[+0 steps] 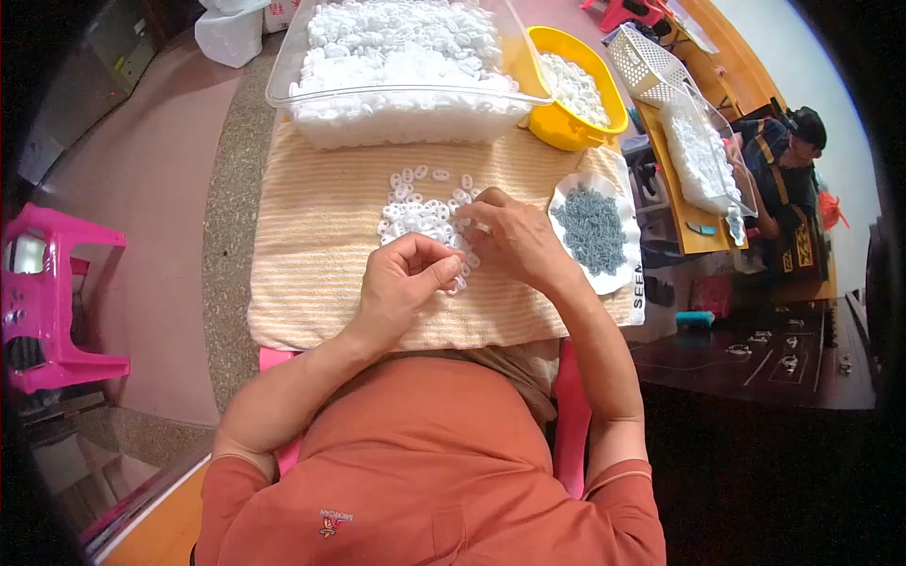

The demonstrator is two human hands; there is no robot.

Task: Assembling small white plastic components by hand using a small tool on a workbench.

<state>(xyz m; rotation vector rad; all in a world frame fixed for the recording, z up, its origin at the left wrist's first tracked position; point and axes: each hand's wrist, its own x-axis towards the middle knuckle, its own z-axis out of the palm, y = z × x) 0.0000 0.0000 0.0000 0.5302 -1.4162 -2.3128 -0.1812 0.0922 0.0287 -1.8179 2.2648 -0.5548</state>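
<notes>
Small white oval pieces with two holes (415, 217) lie in a loose pile on the striped cloth (311, 274) in front of me. My left hand (401, 283) is at the near side of the pile, thumb and forefinger pressed together; whatever sits between the tips is too small to name. Across from it, my right hand (519, 236) bends over the pile's right edge with curled fingers, their tips at the white pieces. What those fingers grip, if anything, is hidden. Right of this hand, a white scalloped dish (613, 281) holds many small grey-green parts (592, 231).
Behind the pile stands a large clear tub (406, 118) heaped with white pieces, beside a yellow basin (566, 137) of off-white parts. A pink stool (66, 292) is at left. At far right, a person (788, 170) sits near another clear bin (703, 165) and a white basket (646, 61).
</notes>
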